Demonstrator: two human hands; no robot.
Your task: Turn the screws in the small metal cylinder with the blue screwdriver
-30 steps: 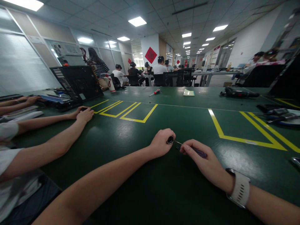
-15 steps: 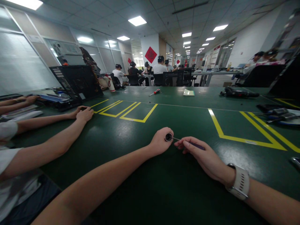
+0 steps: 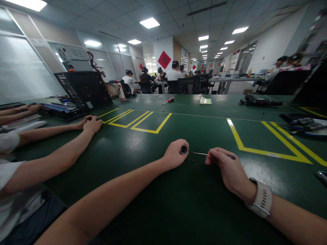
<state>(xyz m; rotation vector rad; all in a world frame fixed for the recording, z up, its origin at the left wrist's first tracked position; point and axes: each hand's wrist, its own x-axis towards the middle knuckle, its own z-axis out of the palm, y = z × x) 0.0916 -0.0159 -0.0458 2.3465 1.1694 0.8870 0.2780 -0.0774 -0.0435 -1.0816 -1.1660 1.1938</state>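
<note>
Wrapped in my left hand [image 3: 174, 154] is a small round hollow part [image 3: 183, 149] with a metallic rim and a dark inside; its open end faces me and my fingers hide the rest. My right hand [image 3: 223, 166], with a pale watch on the wrist, is closed on a thin screwdriver [image 3: 200, 153]. Its slim shaft points left toward the hollow part, with a gap between tip and rim. A bit of the dark purplish handle shows behind the fingers. On the green table between my hands lies a tiny dark ring-like piece [image 3: 193, 160].
Yellow tape outlines mark the green table [image 3: 143, 190]. A red-handled screwdriver [image 3: 169, 101], a pale notepad [image 3: 205, 100] and a black power tool [image 3: 260, 101] lie farther back. At left, a co-worker's hands [image 3: 92, 124] rest near a black computer case [image 3: 84, 90].
My right hand has drawn back to the right with the screwdriver, taking its tip away from the hollow part. The tiny ring-like piece now shows clearly. My left hand stays put.
</note>
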